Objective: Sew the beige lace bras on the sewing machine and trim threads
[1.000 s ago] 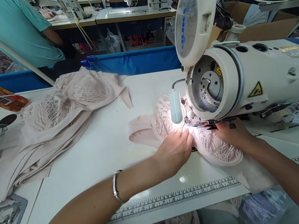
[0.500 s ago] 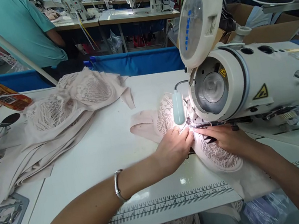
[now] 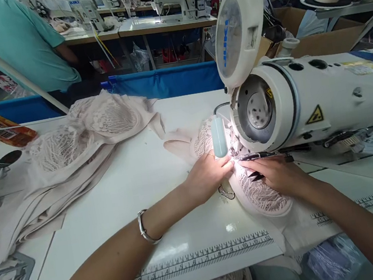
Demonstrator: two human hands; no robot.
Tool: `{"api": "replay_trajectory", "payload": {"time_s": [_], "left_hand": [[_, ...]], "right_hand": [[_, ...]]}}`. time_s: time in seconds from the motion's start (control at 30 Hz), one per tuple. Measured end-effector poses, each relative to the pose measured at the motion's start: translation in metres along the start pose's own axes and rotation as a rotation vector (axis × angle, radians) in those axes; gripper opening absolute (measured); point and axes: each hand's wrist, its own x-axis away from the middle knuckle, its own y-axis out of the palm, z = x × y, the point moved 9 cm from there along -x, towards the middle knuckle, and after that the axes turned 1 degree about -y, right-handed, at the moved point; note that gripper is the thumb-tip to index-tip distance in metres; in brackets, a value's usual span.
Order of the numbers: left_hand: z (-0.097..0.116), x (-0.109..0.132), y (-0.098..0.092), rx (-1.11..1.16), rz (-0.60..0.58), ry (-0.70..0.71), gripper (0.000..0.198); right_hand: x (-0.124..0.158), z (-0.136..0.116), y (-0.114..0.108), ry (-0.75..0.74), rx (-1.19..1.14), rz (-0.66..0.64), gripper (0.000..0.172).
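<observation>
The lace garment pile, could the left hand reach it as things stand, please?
Probably yes: bare tabletop lies between the left hand and the pile, though that hand is on the lace piece.

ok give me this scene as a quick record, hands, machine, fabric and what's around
left hand: fingers on the bra, beside the lamp
right hand: on the bra's lace cup, dark pointed tool at its fingers, grip unclear
bra: pale pink, partly under the machine
machine: white, round cover raised
pile: pale bras, left on the table
scale: along the table's near edge
co-worker: teal shirt, far left
</observation>
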Motion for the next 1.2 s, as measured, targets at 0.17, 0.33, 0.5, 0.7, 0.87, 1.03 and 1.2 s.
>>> {"api": "replay_trajectory", "payload": {"time_s": [0.17, 0.33, 0.5, 0.7, 0.87, 1.03, 1.2], "left_hand": [[-0.007, -0.001, 0.001, 0.004, 0.016, 0.014, 0.036], [-0.006, -0.001, 0.005, -0.086, 0.017, -0.010, 0.033], [0.022, 0.000, 0.004, -0.196, 0.014, -0.019, 0.029], [0.050, 0.003, 0.015, -0.261, -0.069, -0.135, 0.050], [0.056, 0.007, 0.027, -0.354, -0.131, -0.056, 0.048], [0.051, 0.008, 0.031, -0.343, -0.228, 0.013, 0.047], [0.048, 0.009, 0.028, -0.319, -0.219, 0.038, 0.050]], "right_hand": [[-0.001, -0.003, -0.006, 0.092, 0.016, -0.078, 0.057], [-0.001, 0.004, -0.004, 0.178, -0.062, -0.140, 0.038], [0.000, 0.015, 0.000, 0.171, -0.134, -0.024, 0.025], [0.010, 0.034, 0.000, 0.226, 0.042, 0.247, 0.026], [0.018, 0.016, -0.008, 0.010, 0.022, 0.347, 0.056], [0.016, 0.000, -0.011, -0.071, 0.031, 0.272, 0.075], [0.015, -0.007, -0.018, -0.080, 0.059, 0.315, 0.072]]}}
